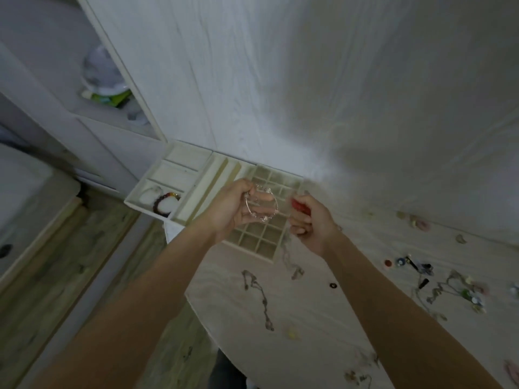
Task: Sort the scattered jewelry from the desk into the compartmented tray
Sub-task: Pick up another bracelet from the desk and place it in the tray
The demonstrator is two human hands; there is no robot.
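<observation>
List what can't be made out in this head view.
- Cream compartmented tray: part of its small-cell grid is hidden behind both hands.
- Red item in the right hand: curled fingers cover most of it.
- Thin silver bangle in the left hand: charms blurred.
- Scattered jewelry at the right edge: small, blurred, partly cut off.

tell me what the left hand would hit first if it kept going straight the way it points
Probably the grid part of the tray, just below and ahead of the left hand holding the silver bracelet; depth is unclear.
</observation>
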